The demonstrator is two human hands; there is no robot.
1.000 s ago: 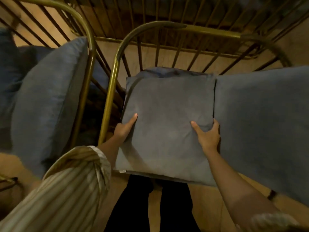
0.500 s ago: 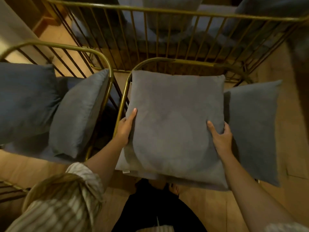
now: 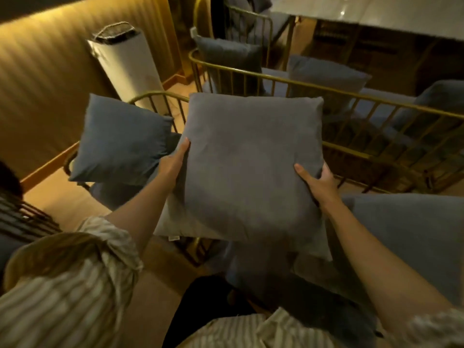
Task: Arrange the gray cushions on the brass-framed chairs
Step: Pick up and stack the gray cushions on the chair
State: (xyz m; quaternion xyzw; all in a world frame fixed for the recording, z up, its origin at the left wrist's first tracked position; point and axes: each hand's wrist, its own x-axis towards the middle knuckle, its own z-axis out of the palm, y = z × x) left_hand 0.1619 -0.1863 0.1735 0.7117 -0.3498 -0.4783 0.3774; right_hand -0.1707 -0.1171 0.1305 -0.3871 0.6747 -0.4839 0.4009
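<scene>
I hold a square gray cushion [image 3: 246, 167] up in front of me, lifted clear of the chair below. My left hand [image 3: 175, 162] grips its left edge and my right hand [image 3: 317, 182] grips its right edge. Another gray cushion [image 3: 118, 139] leans upright on the brass-framed chair [image 3: 160, 96] to the left. A third gray cushion [image 3: 411, 237] lies at the lower right, partly behind my right arm. The seat under the held cushion is mostly hidden.
A long brass rail [image 3: 351, 92] runs across behind, with more gray cushions [image 3: 324, 71] on the seats beyond it. A tall white cylindrical unit [image 3: 125, 61] stands by the ribbed wall. A table top [image 3: 376, 13] fills the upper right. Wooden floor shows at lower left.
Both hands have raised the cushion off the chair seat toward me. My head has lifted, so the wall, white unit and far chairs came into view.
</scene>
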